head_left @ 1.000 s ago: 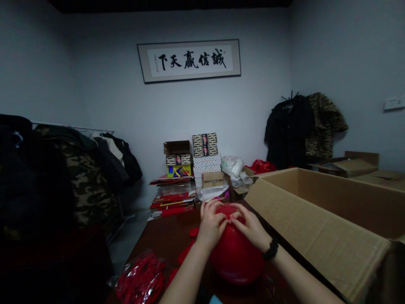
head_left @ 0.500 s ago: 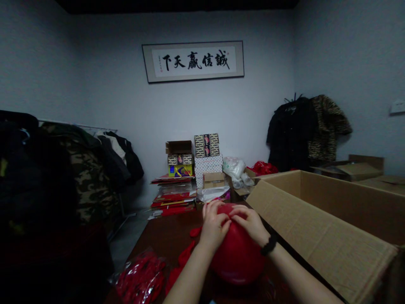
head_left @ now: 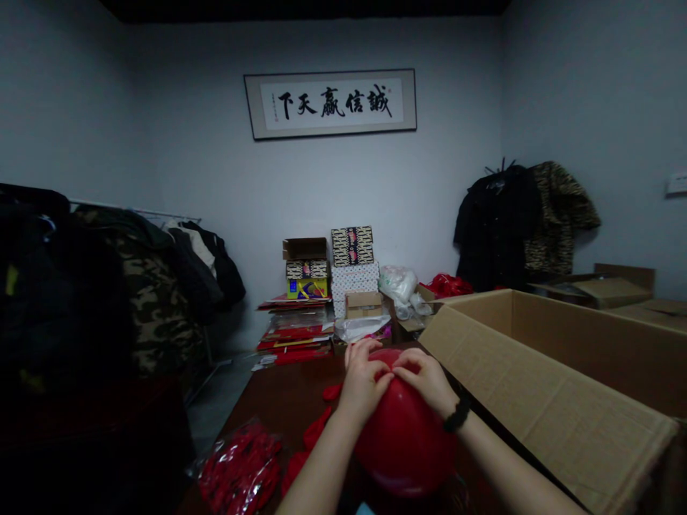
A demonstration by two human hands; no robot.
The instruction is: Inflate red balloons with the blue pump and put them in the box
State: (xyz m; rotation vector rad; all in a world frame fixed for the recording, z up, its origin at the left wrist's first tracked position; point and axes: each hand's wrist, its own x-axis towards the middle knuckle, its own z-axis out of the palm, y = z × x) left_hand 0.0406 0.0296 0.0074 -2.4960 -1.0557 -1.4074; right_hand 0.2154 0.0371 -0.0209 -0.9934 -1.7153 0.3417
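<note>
Head view: see red balloon [head_left: 405, 443] directly below and between left hand [head_left: 365, 379] and right hand [head_left: 426, 379], over brown table [head_left: 273, 393]. Cannot tell whether resting on the wood or held just off it. Read the key relation as fingertips to balloon top: bulk of it lying below the tips, toward the wearer and a little to the right; long axis, judged from the outline, running from the pinched top down toward the lower edge of the view. Left hand: thumb and forefinger brought together in a pinch at the upper near side, other fingers curved loosely over the far left shoulder. Right hand: mirrored pinch, tips touching or almost touching those of the left, remaining fingers bent; dark wristband [head_left: 457, 415] behind. Judge both as having hold of the balloon, probably by its neck; cannot make out the bit between the tips. Neither hand clearly nearer. Note limp red pieces [head_left: 316, 429] just left of the left forearm, clear bag [head_left: 239, 465] of red items farther left, large cardboard box [head_left: 542, 386] to the right, apart from both hands.
</note>
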